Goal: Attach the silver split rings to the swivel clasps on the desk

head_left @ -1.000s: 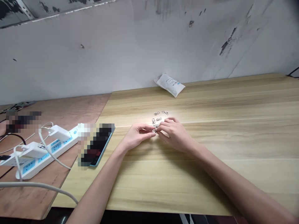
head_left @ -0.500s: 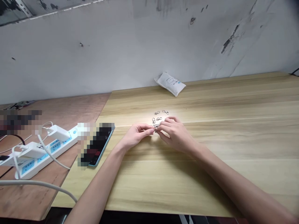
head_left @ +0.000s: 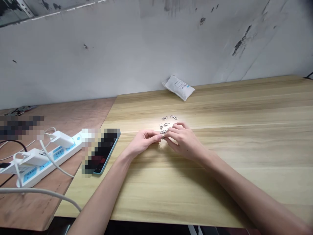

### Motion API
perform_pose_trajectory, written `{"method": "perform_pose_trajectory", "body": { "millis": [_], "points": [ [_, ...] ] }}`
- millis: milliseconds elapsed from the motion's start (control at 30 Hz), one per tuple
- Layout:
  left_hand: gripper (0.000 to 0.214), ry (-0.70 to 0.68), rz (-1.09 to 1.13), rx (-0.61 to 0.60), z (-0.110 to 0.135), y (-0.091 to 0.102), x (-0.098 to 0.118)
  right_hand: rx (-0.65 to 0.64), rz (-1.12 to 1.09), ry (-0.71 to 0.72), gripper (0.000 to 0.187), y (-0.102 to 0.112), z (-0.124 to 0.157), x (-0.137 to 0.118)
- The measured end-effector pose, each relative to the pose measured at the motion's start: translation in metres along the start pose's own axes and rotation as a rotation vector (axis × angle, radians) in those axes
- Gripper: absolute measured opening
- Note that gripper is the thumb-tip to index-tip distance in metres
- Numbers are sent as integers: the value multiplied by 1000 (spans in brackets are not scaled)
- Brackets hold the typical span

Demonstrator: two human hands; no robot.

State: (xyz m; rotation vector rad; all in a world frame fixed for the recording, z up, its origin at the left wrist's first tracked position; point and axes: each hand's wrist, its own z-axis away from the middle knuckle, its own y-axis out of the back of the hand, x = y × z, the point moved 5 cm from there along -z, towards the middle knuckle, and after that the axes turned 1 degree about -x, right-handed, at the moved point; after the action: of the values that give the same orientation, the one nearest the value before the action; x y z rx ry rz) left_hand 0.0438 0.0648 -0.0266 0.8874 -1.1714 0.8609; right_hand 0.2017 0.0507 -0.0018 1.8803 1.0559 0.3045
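Observation:
Several small silver lobster-clasp keychain hooks lie on the wooden table, among them one clasp (head_left: 173, 117) at the far right of the group, another clasp (head_left: 165, 118) beside it and a clasp (head_left: 161, 126) nearer to me. My left hand (head_left: 145, 142) pinches a metal clasp (head_left: 163, 138) between thumb and forefinger. From the other side, my right hand (head_left: 180, 138) has its fingertips closed on the same small piece, which they partly cover. Just below the fingertips a thin metal ring (head_left: 160, 146) shows; whether it hangs from the clasp or lies on the table I cannot tell.
A white plastic packet (head_left: 179, 87) lies at the back against the wall. To my left are a partly blurred-out phone (head_left: 107, 156) and a white power strip (head_left: 52, 160) with chargers and cables. A grey cable (head_left: 49, 193) runs near my left forearm.
A thin ring now shows below my fingertips where none was visible before. Both hands keep nearly the same place and pinch, and the other clasps lie as they did.

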Motion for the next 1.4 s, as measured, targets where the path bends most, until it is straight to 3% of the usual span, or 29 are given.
{"method": "perform_pose_trajectory", "body": {
  "millis": [133,267,467,533,667,1000,1400],
  "points": [
    [26,3,-41,-8,0,1,2,-8,-6,-7,21,-1,0,1],
    [26,-63,-249,-14,4,7,9,-40,-7,-31,18,-4,1,5],
    [26,-105,-527,-326,19,-15,14,-59,-28,-68,16,-6,2,13],
    [22,-165,-628,-374,21,-24,16,-60,-32,-73,17,-6,2,13],
    [8,-258,-729,-362,21,-36,17,-73,-36,-80,17,-7,2,13],
    [8,-322,-802,-260,14,-38,10,-62,-63,-92,15,-8,3,15],
    [3,-116,-669,-222,13,-36,7,-56,-59,-89,14,-8,2,15]
  ]
}}
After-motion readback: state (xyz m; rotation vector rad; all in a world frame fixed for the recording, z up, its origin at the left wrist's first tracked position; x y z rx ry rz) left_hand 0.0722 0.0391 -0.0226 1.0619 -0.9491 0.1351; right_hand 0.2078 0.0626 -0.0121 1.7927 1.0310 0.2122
